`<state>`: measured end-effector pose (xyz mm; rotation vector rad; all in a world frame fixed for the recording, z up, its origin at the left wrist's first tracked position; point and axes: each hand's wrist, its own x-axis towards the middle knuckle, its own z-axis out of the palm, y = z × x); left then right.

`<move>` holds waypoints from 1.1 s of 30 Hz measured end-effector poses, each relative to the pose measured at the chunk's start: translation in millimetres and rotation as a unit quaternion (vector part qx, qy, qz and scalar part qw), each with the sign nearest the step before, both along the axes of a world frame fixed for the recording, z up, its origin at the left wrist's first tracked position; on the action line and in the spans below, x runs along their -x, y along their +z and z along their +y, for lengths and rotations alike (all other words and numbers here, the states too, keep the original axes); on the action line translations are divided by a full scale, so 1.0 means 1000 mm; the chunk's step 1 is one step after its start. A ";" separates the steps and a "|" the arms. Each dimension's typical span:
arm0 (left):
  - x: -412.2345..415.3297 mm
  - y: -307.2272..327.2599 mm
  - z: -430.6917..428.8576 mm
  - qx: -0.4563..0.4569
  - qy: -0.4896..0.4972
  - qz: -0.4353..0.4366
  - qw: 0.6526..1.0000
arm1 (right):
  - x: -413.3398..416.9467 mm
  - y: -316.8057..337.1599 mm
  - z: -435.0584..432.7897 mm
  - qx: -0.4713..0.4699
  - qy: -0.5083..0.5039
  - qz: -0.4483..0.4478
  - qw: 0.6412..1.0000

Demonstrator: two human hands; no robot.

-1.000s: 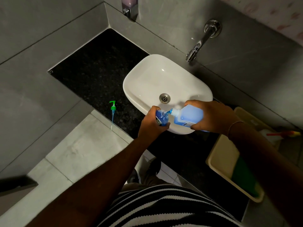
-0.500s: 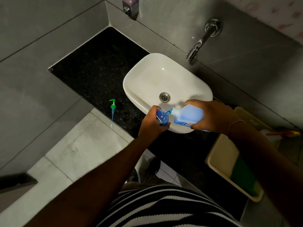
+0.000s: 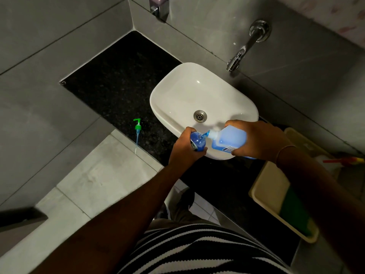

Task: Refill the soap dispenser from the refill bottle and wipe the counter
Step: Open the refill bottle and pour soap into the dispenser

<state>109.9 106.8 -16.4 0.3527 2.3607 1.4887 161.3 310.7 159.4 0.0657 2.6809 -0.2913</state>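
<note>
My left hand (image 3: pixel 184 150) grips the small soap dispenser bottle (image 3: pixel 198 142), its open mouth facing up, at the front rim of the white basin (image 3: pixel 177 91). My right hand (image 3: pixel 258 140) holds the refill bottle (image 3: pixel 230 139), tipped on its side with the spout over the dispenser's mouth. Blue soap runs from spout to dispenser. The dispenser's green pump (image 3: pixel 137 133) with its long tube lies on the black counter (image 3: pixel 118 84) to the left, apart from both hands.
A chrome wall tap (image 3: pixel 245 48) hangs over the basin's far side. A cream bin (image 3: pixel 270 192) with something green inside stands at the right, and a red-and-yellow handled tool (image 3: pixel 344 160) lies behind it. Grey tiled walls enclose the counter.
Both hands and bottles stay almost still over the basin's front rim. The view has shifted very slightly.
</note>
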 end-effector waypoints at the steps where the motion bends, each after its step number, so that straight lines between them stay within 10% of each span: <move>1: 0.000 0.000 0.000 -0.002 0.000 0.001 1.000 | 0.000 0.000 0.000 -0.001 -0.002 0.000 1.000; 33: 0.003 -0.003 -0.004 -0.023 0.009 -0.008 1.000 | 0.002 -0.010 0.003 0.023 0.010 0.015 1.000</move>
